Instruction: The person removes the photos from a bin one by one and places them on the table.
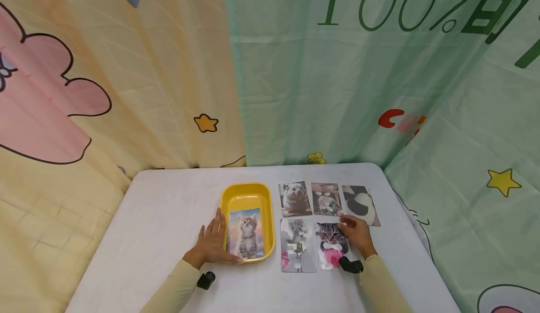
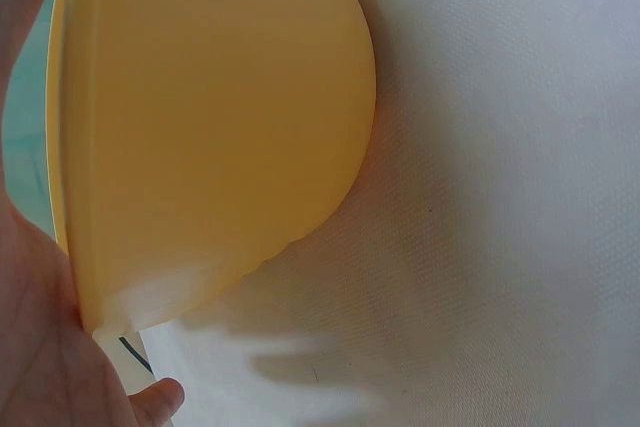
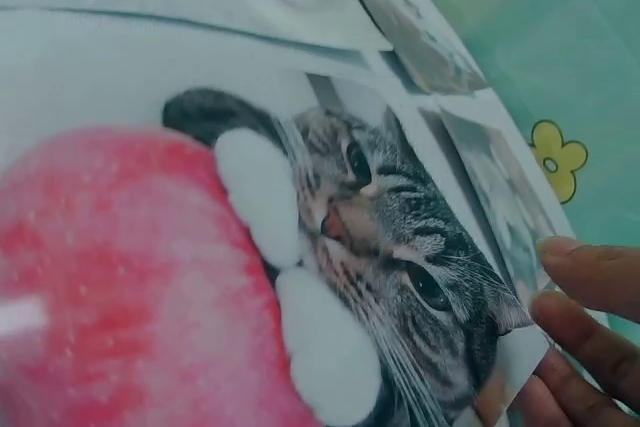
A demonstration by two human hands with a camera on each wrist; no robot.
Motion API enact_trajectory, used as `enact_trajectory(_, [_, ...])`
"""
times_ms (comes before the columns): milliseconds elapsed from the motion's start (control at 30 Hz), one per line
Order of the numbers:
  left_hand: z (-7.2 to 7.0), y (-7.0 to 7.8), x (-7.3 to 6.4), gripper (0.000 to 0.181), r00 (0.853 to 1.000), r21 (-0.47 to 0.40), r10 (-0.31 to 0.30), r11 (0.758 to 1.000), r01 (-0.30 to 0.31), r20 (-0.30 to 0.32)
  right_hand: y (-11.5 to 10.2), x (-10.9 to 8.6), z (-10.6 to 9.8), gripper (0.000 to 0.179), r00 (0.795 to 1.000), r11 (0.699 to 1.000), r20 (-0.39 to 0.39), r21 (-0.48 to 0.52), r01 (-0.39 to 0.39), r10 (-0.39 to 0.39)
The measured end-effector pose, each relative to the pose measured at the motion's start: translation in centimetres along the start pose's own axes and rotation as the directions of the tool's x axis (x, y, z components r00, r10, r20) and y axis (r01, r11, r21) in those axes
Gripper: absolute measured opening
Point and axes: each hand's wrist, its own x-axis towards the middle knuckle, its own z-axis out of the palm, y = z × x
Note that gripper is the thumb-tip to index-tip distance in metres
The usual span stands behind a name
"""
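My left hand [image 1: 213, 242] rests against the near left corner of a yellow plastic tray [image 1: 271, 219], fingers spread along its left side and thumb by the near rim. Inside lies a photo card of a grey kitten [image 1: 248, 234]. In the left wrist view the palm touches the rim beside the tray's outer wall [image 2: 220, 127]. My right hand [image 1: 357, 233] pinches the far right corner of a tabby cat card [image 1: 331, 245] with a pink patch. The right wrist view shows the cat's face close up, with fingertips [image 3: 560, 250] at that corner.
Left of the tabby card lies a grey and white cat card [image 1: 297, 252]. Behind them is a row with a hamster card [image 1: 294, 199], a cat card [image 1: 326, 198] and a black-and-white animal card [image 1: 360, 205]. Curtains [image 1: 295, 93] hang behind the white table [image 1: 168, 214].
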Motion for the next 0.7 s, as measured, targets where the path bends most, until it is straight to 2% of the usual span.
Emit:
enact_trajectory(300, [0.1, 0.1, 0.0, 0.153, 1.0, 0.007, -0.009, 1.0, 0.009, -0.003, -2.5, -0.8, 0.8, 0.033, 0.997, 0.997, -0.036, 0.042, 0.068, -0.066])
enact_trajectory(533, [0.0, 0.1, -0.1, 0.153, 1.0, 0.01, -0.004, 1.0, 0.004, -0.005, -5.1, -0.5, 3.8, 0.03, 0.989, 0.982, 0.01, 0.115, 0.149, -0.151])
enact_trajectory(700, [0.0, 0.1, 0.0, 0.153, 1.0, 0.011, -0.005, 1.0, 0.005, -0.004, -7.8, -0.2, 6.3, 0.028, 0.97, 0.965, 0.082, 0.15, 0.213, -0.227])
